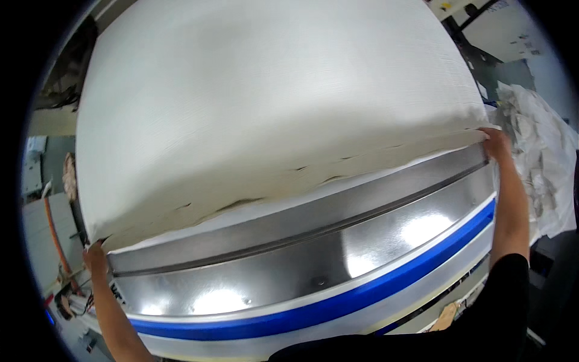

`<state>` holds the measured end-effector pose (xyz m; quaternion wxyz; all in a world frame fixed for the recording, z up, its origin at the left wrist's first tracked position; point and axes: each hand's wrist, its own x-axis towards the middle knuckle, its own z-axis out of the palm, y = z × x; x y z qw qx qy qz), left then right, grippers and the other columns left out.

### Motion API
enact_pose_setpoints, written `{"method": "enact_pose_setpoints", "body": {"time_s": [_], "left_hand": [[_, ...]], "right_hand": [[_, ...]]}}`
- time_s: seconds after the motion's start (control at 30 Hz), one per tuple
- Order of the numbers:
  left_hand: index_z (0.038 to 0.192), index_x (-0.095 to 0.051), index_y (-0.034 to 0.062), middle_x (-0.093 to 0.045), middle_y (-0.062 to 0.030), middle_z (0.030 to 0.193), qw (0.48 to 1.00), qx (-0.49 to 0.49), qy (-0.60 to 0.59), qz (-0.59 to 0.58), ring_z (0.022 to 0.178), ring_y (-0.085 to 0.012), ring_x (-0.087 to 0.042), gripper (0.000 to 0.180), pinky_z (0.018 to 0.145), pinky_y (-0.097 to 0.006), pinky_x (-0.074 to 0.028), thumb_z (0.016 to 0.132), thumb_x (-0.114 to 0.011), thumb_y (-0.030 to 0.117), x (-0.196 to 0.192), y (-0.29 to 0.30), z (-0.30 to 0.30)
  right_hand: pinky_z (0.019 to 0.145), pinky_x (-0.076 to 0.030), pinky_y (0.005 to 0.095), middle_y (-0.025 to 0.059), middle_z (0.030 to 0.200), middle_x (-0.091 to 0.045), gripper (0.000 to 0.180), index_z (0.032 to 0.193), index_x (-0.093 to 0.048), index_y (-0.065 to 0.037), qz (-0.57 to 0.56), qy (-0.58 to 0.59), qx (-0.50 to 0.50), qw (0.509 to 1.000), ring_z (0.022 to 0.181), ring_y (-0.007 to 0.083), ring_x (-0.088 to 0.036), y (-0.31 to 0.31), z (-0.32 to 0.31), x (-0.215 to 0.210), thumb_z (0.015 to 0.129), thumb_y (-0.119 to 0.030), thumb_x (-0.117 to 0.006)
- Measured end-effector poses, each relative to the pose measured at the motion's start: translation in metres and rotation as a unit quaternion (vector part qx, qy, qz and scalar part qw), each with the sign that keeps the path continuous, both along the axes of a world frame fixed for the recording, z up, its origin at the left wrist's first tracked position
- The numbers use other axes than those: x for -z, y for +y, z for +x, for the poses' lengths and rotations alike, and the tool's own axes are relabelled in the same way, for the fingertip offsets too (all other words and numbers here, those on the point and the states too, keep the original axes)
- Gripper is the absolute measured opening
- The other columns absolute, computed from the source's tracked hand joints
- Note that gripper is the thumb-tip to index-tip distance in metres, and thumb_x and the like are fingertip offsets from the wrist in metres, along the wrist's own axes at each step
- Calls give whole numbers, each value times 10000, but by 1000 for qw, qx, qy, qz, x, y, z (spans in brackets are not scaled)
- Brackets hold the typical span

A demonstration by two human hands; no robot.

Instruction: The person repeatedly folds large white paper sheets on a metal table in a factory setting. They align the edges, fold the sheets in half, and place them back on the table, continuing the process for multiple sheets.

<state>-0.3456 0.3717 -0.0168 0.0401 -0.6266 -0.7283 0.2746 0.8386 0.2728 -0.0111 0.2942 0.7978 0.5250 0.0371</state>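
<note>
A wide stack of thin white sheets, looking like fabric (271, 90), spreads from the far edge of the view toward me. Its near edge runs slantwise, nearer to me on the left, with small gaps showing between its layers. My left hand (95, 257) is closed on the near left corner. At the near right corner my right hand (496, 143) grips the same edge, its fingers partly hidden by the cloth. Just on my side of that edge lies a shiny metal plate (289, 268) with a dark groove along it.
A blue strip (289, 323) borders the metal plate on my side. Crumpled white sheets (537, 163) are heaped at the right. On the left, an orange hose or cable (55, 232) and a light panel stand beside the table. Machine parts show at the upper right.
</note>
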Motion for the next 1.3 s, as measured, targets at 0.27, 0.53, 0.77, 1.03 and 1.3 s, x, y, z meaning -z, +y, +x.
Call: {"method": "enact_pose_setpoints", "body": {"time_s": [0.27,0.53,0.77,1.03,1.3], "left_hand": [[1098,-639,129,-658,-103,1002,993,104,47,14,977,-341,-583,326,926,-449,-413,828,-475,43,-102,-25,22],[1068,-668,163,-669,-99,1013,968,60,98,-223,981,-324,-602,331,958,-453,-393,818,-473,70,-84,-159,70],[1050,-671,178,-645,-44,1123,858,38,147,-490,1103,-225,-577,290,1005,-478,-362,793,-543,144,-27,-257,86],[980,-695,109,-672,-86,1075,878,25,201,-433,1029,-258,-625,209,874,-440,-437,848,-551,181,13,-279,66],[995,-657,85,-663,-152,1024,968,-201,120,-90,975,-326,-632,225,800,-428,-505,860,-492,158,-12,-258,19]], "right_hand": [[834,-479,427,159,1054,-641,372,1154,-601,-113,41,18,-81,996,963,353,-604,-41,54,-115,784,-101,-560],[817,-484,431,146,960,-667,324,1032,-667,-122,-95,97,-62,989,898,331,-628,-181,33,-126,718,-65,-612],[756,-497,421,104,819,-673,146,849,-687,-114,-318,-7,-126,940,804,304,-642,-271,-2,-81,748,-135,-584],[711,-485,432,66,793,-654,135,768,-682,-165,-368,-46,-164,914,806,260,-629,-336,77,-33,772,-200,-553],[839,-475,441,226,986,-617,275,966,-587,-4,-288,88,53,952,970,386,-577,-324,11,-29,721,-130,-573]]}}
